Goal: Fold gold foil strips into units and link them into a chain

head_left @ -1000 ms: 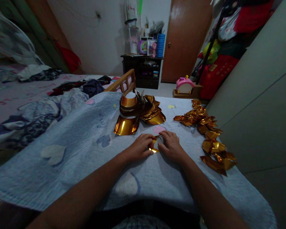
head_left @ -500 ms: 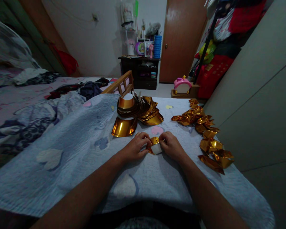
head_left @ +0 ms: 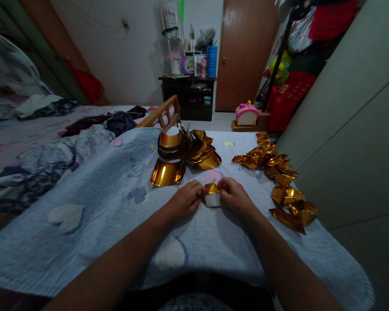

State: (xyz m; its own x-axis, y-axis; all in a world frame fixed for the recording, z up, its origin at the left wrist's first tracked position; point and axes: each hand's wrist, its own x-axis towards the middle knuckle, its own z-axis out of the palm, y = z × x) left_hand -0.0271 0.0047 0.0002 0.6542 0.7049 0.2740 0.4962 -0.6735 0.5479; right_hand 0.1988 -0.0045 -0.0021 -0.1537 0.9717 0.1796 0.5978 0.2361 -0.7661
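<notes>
Between my two hands is a small sheet of gold foil paper (head_left: 213, 199), its far part folded over gold and its near part showing the white back. My left hand (head_left: 190, 198) pinches its left end, fingers closed. At the right end, my right hand (head_left: 235, 195) grips the paper between thumb and fingers. Just beyond my left hand lies a stack of curved gold foil sheets (head_left: 168, 172), fanned out beside more layered sheets (head_left: 205, 157). Off to the right, folded gold foil pieces (head_left: 287, 194) lie in a long row.
A pale blue cloth with heart shapes (head_left: 110, 229) covers the work surface. Behind it stand a wooden rail (head_left: 164, 113) and a pink toy (head_left: 247, 113) on a box. A bed with clothes (head_left: 84, 142) is on the left, a pale cabinet panel (head_left: 353, 129) on the right.
The paper between my hands now sits straighter, with its white part squared toward me. Both hands have stayed nearly in place, with small finger shifts. The whole view has shifted slightly.
</notes>
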